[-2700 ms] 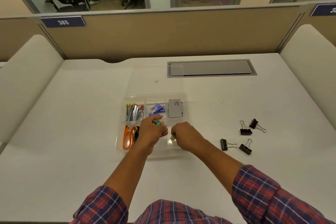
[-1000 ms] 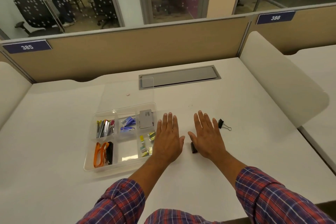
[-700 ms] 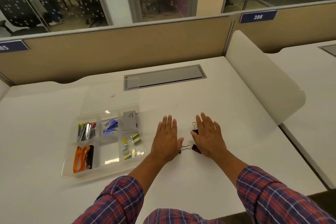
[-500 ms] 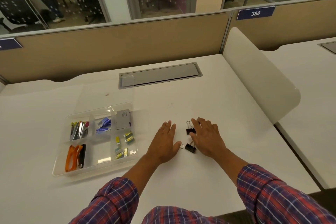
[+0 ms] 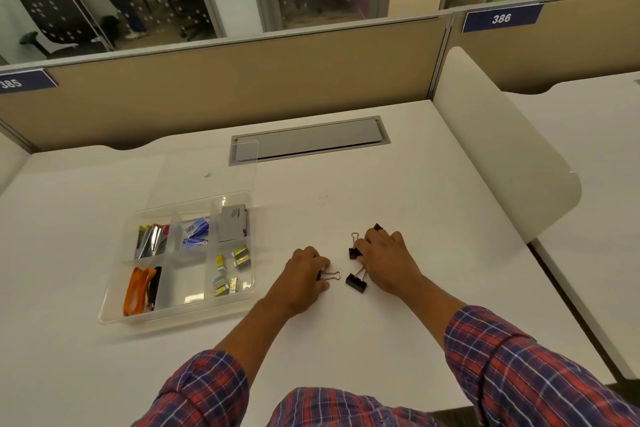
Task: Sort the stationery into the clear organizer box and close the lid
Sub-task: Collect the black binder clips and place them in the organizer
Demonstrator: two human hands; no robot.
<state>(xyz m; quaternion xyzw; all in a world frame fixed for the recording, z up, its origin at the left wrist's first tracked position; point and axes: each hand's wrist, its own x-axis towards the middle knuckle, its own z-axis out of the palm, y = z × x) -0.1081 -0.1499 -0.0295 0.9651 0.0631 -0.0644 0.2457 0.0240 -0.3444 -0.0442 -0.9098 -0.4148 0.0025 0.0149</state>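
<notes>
The clear organizer box (image 5: 114, 315) sits open at the left, its clear lid (image 5: 207, 170) lying flat behind it. Its compartments hold silver staplers (image 5: 151, 240), blue staple boxes (image 5: 196, 232), a grey box (image 5: 232, 222), small yellow-green boxes (image 5: 232, 267) and an orange-and-black tool (image 5: 138, 289). To the right of the box, my left hand (image 5: 301, 276) curls over a black binder clip (image 5: 330, 276). My right hand (image 5: 384, 258) is bent over more clips: one at the thumb (image 5: 353, 251), one peeking past the fingertips (image 5: 377, 227). Another clip (image 5: 356, 282) lies loose between my hands.
A grey cable hatch (image 5: 308, 140) is set into the white desk (image 5: 415, 322) behind the lid. A beige partition (image 5: 242, 80) runs along the back and a white side divider (image 5: 502, 156) stands at the right.
My hands left the box and swept the binder clips together with flat palms. Since half a second ago the fingers of both hands have curled in around the clips.
</notes>
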